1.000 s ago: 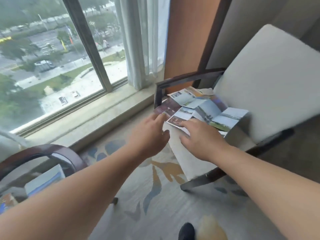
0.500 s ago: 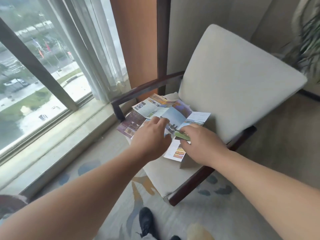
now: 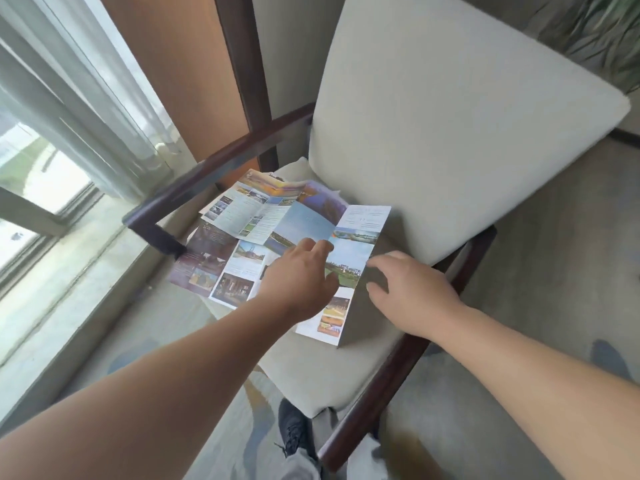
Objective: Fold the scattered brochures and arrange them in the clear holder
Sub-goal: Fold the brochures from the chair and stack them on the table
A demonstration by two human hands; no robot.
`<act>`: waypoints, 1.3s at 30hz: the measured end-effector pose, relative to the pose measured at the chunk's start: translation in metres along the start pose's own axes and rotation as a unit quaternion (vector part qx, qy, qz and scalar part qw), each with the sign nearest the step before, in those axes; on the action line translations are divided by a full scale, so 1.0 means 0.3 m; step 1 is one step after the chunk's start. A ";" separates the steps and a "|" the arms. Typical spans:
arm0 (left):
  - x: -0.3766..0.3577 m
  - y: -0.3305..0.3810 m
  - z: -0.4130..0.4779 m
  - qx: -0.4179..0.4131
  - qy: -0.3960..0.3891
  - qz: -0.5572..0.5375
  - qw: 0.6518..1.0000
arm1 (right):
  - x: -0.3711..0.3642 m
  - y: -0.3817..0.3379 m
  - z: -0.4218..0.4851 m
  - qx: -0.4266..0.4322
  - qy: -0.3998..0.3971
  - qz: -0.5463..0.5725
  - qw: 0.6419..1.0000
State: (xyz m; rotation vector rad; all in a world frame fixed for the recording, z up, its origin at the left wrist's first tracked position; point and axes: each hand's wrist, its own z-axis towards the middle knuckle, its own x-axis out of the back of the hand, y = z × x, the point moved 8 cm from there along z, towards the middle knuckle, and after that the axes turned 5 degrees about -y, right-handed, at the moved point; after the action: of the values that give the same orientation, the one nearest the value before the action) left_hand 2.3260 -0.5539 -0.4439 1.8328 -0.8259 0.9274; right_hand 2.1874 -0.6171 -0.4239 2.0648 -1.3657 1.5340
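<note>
Several unfolded brochures lie overlapping on a cushioned chair seat. The left hand rests with straight fingers on the top one. The right hand sits at its raised edge, grip unclear. None looks folded yet, and no holder is visible.

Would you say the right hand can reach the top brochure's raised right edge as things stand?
Probably yes: the right hand hovers right beside the top brochure, at its raised edge, with nothing between them.

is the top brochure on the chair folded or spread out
Spread out: the top brochure lies open on the chair seat, several panels showing side by side.
</note>
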 end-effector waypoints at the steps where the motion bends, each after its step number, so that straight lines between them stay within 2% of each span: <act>1: -0.029 0.007 0.031 0.002 -0.008 -0.002 1.000 | -0.013 0.029 0.021 -0.004 -0.003 0.000 1.000; 13: -0.400 0.047 0.360 0.061 -0.087 0.065 0.992 | -0.185 0.270 0.238 -0.002 -0.060 0.059 0.996; 18: -0.475 0.039 0.457 0.096 -0.067 0.134 0.984 | -0.213 0.347 0.264 0.001 -0.066 0.065 0.996; 23: -0.483 0.053 0.504 0.078 -0.047 0.177 0.980 | -0.217 0.383 0.261 0.001 -0.082 0.066 0.994; 26: -0.416 0.073 0.487 0.068 -0.005 0.136 0.988 | -0.188 0.384 0.254 0.001 -0.083 0.065 0.994; 30: -0.210 0.085 0.416 0.074 0.096 0.017 0.992 | -0.091 0.360 0.239 0.008 -0.066 0.072 0.995; 35: 0.084 0.079 0.281 0.065 0.168 -0.142 0.973 | 0.100 0.300 0.217 0.011 -0.029 0.094 0.995; 39: 0.303 0.108 0.159 0.022 0.218 -0.203 0.955 | 0.260 0.215 0.197 0.022 0.003 0.121 0.992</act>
State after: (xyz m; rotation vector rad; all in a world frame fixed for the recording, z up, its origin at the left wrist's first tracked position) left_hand 2.3564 -0.6240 -0.3683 1.6560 -0.1487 1.0264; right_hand 2.1761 -0.7320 -0.4042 1.9767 -1.6462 1.6760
